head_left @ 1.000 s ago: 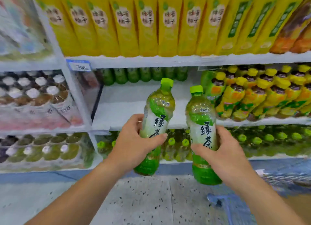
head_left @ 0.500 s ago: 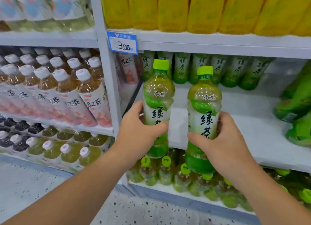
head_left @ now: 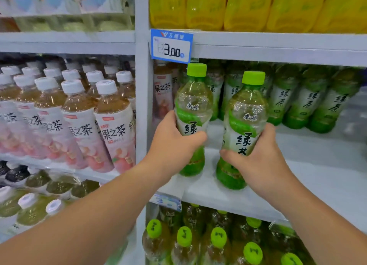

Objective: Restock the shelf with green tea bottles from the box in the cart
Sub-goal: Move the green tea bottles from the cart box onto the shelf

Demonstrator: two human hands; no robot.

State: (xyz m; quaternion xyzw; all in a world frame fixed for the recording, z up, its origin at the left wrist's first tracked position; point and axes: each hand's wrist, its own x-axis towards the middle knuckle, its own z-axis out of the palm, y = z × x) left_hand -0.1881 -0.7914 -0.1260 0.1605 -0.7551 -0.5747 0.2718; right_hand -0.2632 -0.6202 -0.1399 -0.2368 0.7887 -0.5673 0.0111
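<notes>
Here the thumb and fingers of the left hand [head_left: 172, 143] curl round the middle of one green tea bottle [head_left: 193, 106]. The right hand [head_left: 260, 159] wraps round the label of a second green tea bottle [head_left: 246, 110] just beside it. Both bottles are upright, green caps up, over the front of the white shelf [head_left: 317, 181]; whether their bases touch the board is hard to tell. Behind them a row of matching bottles [head_left: 309, 106] lines the back of the same shelf. A blue price tag [head_left: 171, 46] hangs on the rail above, yellow bottles [head_left: 248, 6] fill the next shelf up, and peach tea bottles [head_left: 111, 125] crowd the bay to the left.
</notes>
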